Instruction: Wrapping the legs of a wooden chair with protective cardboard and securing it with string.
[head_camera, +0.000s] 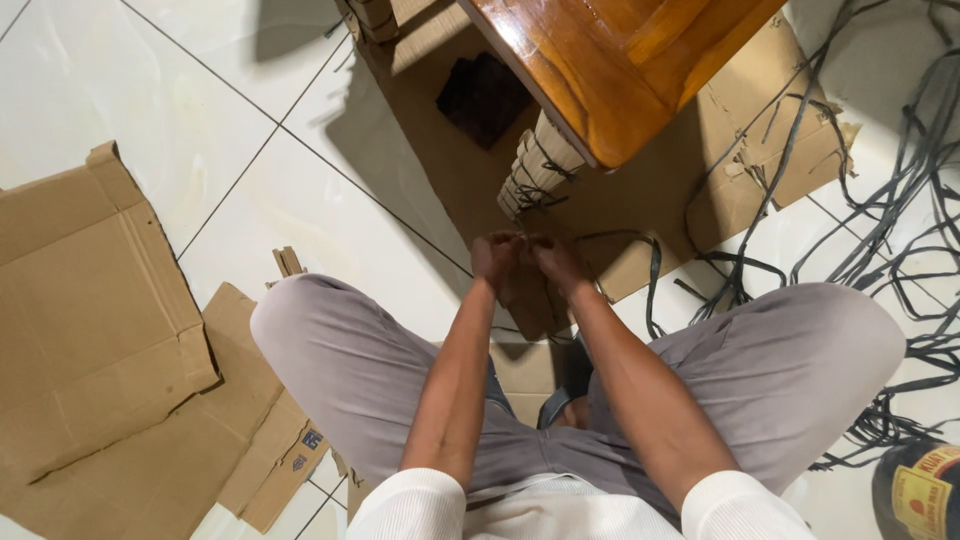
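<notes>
Both hands, left hand and right hand, pinch black strap just below wrapped table leg; likely unbinding step; next: steady pull, strap end trailing right of grip

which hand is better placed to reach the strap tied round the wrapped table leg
Left, slightly. Both hands meet just below the cardboard-wrapped table leg, but the left hand sits straighter under its black strap; the right hand lies farther to the side.
</notes>
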